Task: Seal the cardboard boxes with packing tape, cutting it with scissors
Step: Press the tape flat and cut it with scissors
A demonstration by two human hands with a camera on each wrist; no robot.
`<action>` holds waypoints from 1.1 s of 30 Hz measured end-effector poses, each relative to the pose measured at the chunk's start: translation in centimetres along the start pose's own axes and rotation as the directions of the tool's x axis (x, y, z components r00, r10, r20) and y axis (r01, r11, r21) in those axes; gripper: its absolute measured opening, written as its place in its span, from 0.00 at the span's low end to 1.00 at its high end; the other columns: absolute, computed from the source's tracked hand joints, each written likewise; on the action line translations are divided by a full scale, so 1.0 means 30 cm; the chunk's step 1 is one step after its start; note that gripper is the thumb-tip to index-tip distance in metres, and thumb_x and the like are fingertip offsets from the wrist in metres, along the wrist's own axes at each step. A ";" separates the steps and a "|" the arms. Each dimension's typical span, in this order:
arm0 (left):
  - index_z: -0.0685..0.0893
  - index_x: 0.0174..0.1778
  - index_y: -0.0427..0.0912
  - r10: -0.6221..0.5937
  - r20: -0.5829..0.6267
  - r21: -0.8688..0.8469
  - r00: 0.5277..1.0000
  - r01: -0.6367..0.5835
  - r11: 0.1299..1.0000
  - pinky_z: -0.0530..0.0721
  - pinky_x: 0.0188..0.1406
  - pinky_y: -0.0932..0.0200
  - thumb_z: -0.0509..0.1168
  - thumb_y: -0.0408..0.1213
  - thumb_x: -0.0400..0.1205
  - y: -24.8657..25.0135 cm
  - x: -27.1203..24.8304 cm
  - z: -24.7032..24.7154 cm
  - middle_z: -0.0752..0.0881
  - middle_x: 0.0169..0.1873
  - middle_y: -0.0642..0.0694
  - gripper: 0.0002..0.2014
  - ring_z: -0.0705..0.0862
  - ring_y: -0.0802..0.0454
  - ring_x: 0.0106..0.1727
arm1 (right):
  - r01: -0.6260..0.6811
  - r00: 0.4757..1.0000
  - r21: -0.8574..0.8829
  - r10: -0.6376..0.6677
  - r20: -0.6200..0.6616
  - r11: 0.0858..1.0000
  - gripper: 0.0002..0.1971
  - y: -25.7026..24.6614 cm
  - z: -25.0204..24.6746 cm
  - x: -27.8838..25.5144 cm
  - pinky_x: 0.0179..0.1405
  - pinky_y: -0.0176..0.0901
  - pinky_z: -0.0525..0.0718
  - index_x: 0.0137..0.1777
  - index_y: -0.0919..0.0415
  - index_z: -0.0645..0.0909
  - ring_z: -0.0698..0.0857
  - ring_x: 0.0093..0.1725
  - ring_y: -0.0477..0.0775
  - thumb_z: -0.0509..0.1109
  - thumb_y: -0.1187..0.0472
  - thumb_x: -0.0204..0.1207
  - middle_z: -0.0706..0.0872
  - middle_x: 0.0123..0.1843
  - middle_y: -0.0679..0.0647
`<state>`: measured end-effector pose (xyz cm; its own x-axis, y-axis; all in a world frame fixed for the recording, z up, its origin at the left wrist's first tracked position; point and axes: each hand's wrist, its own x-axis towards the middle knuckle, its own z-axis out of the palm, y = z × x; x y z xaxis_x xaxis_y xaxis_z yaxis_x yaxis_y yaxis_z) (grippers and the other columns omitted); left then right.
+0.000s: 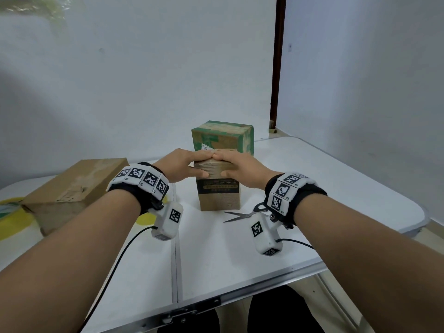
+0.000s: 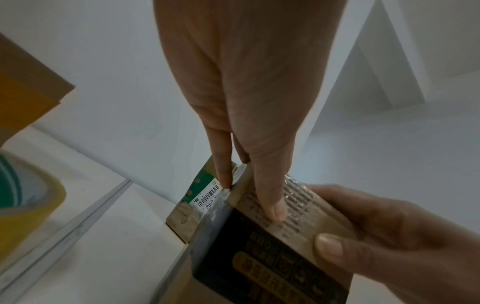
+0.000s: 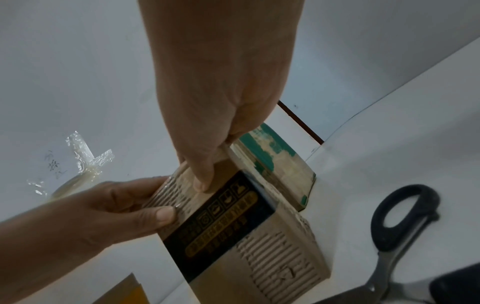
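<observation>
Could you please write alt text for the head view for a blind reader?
The left hand and right hand grip the top of a small upright cardboard box on a white table, thumbs on its front face. Scissors lie beside it on the right; a green-printed box stands behind and a larger box lies left.

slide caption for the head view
The left hand and right hand grip the top of a small cardboard box upright on the white table, scissors beside it.
</observation>
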<state>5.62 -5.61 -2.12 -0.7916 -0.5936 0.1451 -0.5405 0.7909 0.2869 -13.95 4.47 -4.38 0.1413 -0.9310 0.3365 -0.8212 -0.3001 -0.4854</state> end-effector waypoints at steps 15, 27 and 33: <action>0.85 0.66 0.51 -0.053 -0.226 -0.106 0.973 0.029 0.994 0.71 0.59 0.75 0.70 0.45 0.80 0.059 -0.035 0.020 0.84 0.67 0.53 0.17 0.81 0.61 0.65 | -0.092 0.991 0.134 0.104 -0.087 0.987 0.20 0.011 -0.012 0.021 0.70 0.49 0.78 0.67 0.59 0.67 0.78 0.72 0.53 0.67 0.62 0.78 0.72 0.73 0.56; 0.71 0.79 0.53 -0.060 0.001 0.094 0.998 0.060 0.994 0.67 0.66 0.65 0.62 0.53 0.84 0.153 0.022 -0.003 0.76 0.75 0.50 0.27 0.74 0.50 0.75 | -0.143 0.987 0.068 0.148 -0.069 0.987 0.18 0.024 -0.013 0.021 0.69 0.55 0.77 0.65 0.58 0.70 0.78 0.70 0.56 0.68 0.60 0.76 0.75 0.68 0.57; 0.82 0.69 0.54 -0.034 -0.178 0.060 0.983 0.046 0.997 0.76 0.53 0.63 0.69 0.52 0.80 0.150 -0.014 0.028 0.87 0.62 0.47 0.21 0.84 0.50 0.61 | -0.104 0.991 0.044 0.107 -0.080 0.994 0.16 0.001 0.001 0.009 0.68 0.57 0.77 0.63 0.56 0.71 0.79 0.68 0.57 0.67 0.60 0.77 0.76 0.66 0.55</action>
<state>3.27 -1.68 -1.67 -0.7091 -0.6373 0.3016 -0.5921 0.7705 0.2361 -13.92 4.20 -4.31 0.0081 -0.9382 0.3461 -0.8063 -0.2108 -0.5526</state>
